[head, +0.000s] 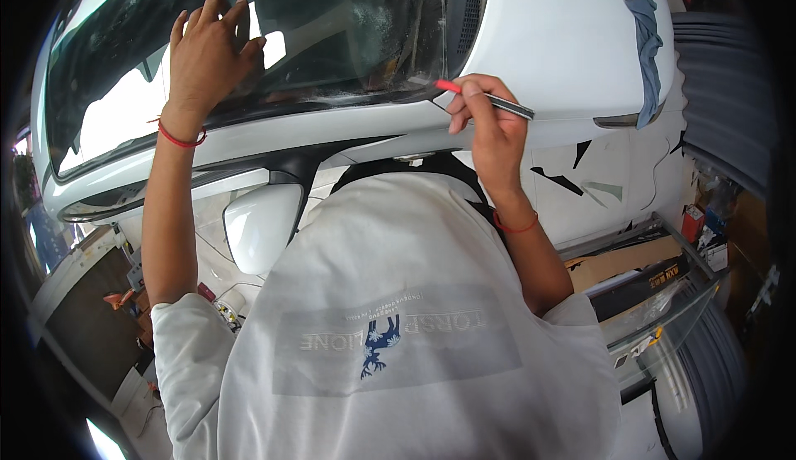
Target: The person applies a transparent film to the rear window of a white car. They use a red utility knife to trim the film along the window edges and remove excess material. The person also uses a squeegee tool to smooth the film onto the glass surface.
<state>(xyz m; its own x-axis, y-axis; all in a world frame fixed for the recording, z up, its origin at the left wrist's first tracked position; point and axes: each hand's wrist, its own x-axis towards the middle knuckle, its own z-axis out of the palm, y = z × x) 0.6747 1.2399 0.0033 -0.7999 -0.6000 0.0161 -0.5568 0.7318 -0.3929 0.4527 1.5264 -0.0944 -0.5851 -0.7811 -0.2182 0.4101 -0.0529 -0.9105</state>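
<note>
My right hand [488, 109] grips a slim pen-like tool [515, 107] between thumb and fingers. Its body is black and silver, and its red end points at the lower corner of a car windshield [323, 43], just above the black edge trim. The picture does not settle what kind of tool it is. Over the windshield, further left, my left hand [208, 56] has its fingers apart and bent, with nothing visible in it. Whether its fingertips touch the glass I cannot tell. Whitish smears and dusty patches mark the glass near the cowl grille [471, 9].
A blue-grey cloth [645, 37] lies across the white hood [559, 31]. The white side mirror [262, 227] juts out close to my body. Dark film scraps [556, 180] lie on the floor at right, near a metal-framed rack [675, 317] holding cardboard boxes [628, 264].
</note>
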